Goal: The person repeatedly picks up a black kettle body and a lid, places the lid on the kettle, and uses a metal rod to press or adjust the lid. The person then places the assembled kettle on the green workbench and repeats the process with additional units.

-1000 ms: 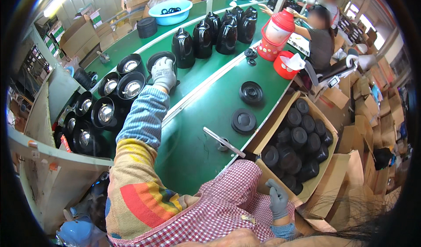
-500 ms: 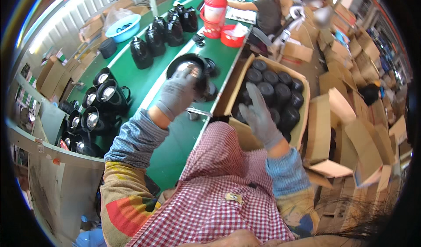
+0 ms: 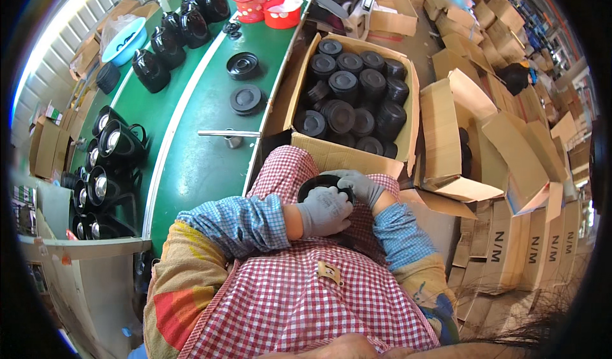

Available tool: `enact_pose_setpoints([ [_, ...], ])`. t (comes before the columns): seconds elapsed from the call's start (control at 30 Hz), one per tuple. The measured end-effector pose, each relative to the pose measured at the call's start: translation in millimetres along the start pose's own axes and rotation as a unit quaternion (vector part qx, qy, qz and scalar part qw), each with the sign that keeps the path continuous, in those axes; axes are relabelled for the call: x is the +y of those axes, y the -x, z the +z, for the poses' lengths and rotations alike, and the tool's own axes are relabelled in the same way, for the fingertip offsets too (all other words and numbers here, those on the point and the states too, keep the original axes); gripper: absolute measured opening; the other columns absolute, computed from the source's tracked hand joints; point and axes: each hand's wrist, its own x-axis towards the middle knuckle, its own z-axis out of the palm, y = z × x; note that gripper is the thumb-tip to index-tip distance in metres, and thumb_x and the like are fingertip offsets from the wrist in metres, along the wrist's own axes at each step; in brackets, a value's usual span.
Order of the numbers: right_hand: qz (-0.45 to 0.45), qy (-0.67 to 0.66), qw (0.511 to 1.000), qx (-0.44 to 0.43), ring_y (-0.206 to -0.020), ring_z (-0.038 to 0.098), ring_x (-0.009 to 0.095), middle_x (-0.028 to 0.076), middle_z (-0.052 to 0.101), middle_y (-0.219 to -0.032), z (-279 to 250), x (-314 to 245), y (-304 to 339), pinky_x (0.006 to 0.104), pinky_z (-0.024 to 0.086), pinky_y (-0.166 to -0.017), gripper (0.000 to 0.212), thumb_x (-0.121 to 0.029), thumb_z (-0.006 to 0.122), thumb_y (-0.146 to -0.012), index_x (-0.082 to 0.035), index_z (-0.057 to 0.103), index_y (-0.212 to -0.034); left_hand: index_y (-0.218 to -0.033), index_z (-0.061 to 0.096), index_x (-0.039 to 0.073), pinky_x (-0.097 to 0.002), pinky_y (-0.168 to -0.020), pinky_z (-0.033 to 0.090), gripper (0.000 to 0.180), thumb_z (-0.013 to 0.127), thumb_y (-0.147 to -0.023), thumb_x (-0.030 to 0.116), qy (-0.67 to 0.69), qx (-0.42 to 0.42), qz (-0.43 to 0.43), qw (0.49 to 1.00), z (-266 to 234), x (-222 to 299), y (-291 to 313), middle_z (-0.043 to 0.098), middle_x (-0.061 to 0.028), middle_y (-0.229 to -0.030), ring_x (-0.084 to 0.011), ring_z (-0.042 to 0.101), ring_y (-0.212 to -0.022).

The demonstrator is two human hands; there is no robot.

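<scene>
Over my lap, both gloved hands hold a black round, hollow part [image 3: 310, 187], most of it hidden by the fingers. My left hand [image 3: 326, 212] lies across its near side, fingers curled over it. My right hand [image 3: 361, 185] grips its far right side, fingers closed round the edge. Nearest on the green bench [image 3: 185, 199] sit a flat black disc [image 3: 245, 99] and a black ring-shaped piece [image 3: 243, 65]. A metal bar [image 3: 228, 133] sticks out by the bench's edge.
An open carton [image 3: 349, 159] of stacked black discs stands right of the bench. Black pots with silvery insides [image 3: 109, 142] and glossy black shells [image 3: 150, 70] line the bench's left side. Red tubs [image 3: 282, 16] stand at the far end. More open cartons [image 3: 460, 185] lie to the right.
My left hand has come from the bench to my lap, and my right hand has left the space by the carton. Both now grip the black part. The view has shifted downward and right.
</scene>
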Motion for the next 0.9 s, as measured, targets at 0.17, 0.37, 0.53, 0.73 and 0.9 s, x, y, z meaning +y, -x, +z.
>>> enact_pose_setpoints([
  [0.17, 0.014, -0.037, 0.999, -0.011, -0.126, 0.06, 0.027, 0.017, 0.064, -0.137, -20, 6, 7, 0.0346, 0.043, -0.111, 0.051, -0.014, 0.056, -0.093, -0.004, 0.057, -0.143, -0.095, 0.072, 0.006, -0.0398, -0.077, 0.056, 0.022, 0.079, -0.082, 0.023, 0.214, 0.131, 0.008, 0.968, -26, -83, -3, 0.07, -0.0154, -0.097, -0.0321, 0.07, -0.088],
  [0.37, -0.03, -0.17, 0.971, 0.166, -0.126, 0.06, 0.022, 0.014, 0.064, -0.137, -30, 4, 4, 0.0327, 0.045, -0.11, 0.044, -0.015, 0.057, -0.102, 0.0, 0.055, -0.144, -0.135, 0.058, 0.008, -0.0468, -0.103, 0.048, 0.072, 0.075, -0.082, 0.054, -0.07, 0.112, -0.436, 0.89, -43, -323, 9, 0.064, -0.0183, -0.129, -0.0355, 0.06, -0.124],
  [0.53, -0.018, -0.278, 0.905, 0.322, -0.121, 0.063, 0.023, 0.015, 0.065, -0.133, -50, 11, 7, 0.0354, 0.049, -0.106, 0.041, -0.018, 0.051, -0.108, 0.001, 0.053, -0.144, -0.155, 0.035, 0.005, -0.0464, -0.118, 0.036, 0.099, 0.084, -0.076, 0.038, -0.13, -0.009, -0.437, 0.89, -5, -362, 22, 0.037, -0.0242, -0.158, -0.0437, 0.041, -0.142],
  [0.73, -0.081, -0.113, 0.907, 0.397, -0.128, 0.059, 0.025, 0.015, 0.063, -0.137, -64, -23, 5, 0.0357, 0.045, -0.109, 0.045, -0.024, 0.052, -0.108, 0.003, 0.054, -0.143, -0.139, 0.056, 0.004, -0.0433, -0.097, 0.054, 0.058, 0.075, -0.087, 0.021, 0.01, 0.088, -0.313, 0.946, -61, -312, 24, 0.068, -0.0195, -0.119, -0.034, 0.067, -0.109],
  [0.9, -0.173, -0.193, 0.925, 0.278, -0.127, 0.059, 0.026, 0.018, 0.064, -0.134, -65, -71, -1, 0.0389, 0.04, -0.112, 0.071, -0.058, 0.042, -0.105, 0.003, 0.061, -0.135, -0.137, 0.057, 0.0, -0.0382, -0.097, 0.052, 0.048, 0.07, -0.092, 0.004, 0.399, 0.127, 0.036, 0.907, -67, -170, 12, 0.065, -0.0156, -0.121, -0.0271, 0.065, -0.109],
])
